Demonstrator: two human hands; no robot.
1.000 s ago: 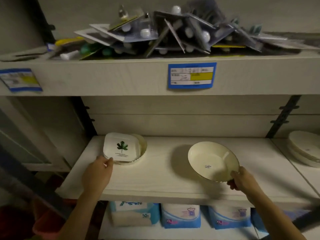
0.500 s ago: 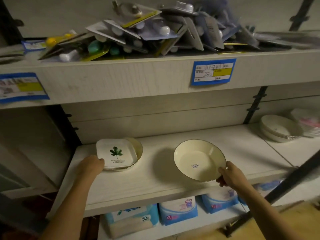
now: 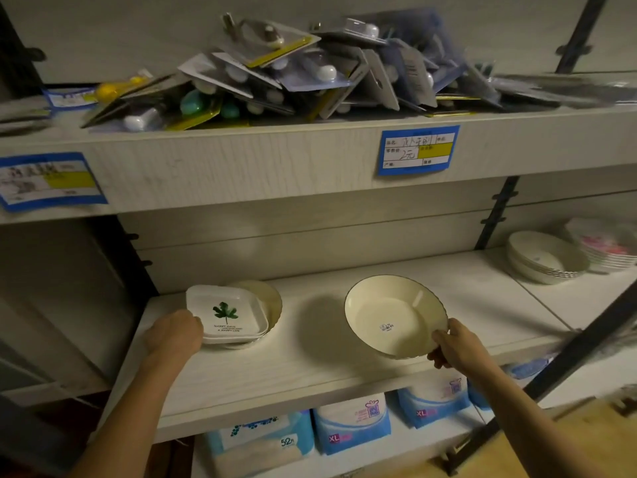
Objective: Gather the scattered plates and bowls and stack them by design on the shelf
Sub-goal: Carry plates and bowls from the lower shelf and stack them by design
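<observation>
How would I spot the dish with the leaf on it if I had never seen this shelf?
Look at the middle shelf, below the shelf piled with packaged goods. At its left end, by the left hand, lies a small stack of square white dishes resting on a round cream plate. Only the top square dish has a green leaf printed inside; the round bowl in the right hand is plain cream.

The square plate with the green leaf carries small print under the leaf: "HAPPY DAYS", then a line ending in "LIFE". On the upper shelf's front edge, a blue price tag shows a handwritten "2元". Below, one package reads "52片"; two blue packs read "XL". The cream bowl's barcode sticker is too small to read.
</observation>
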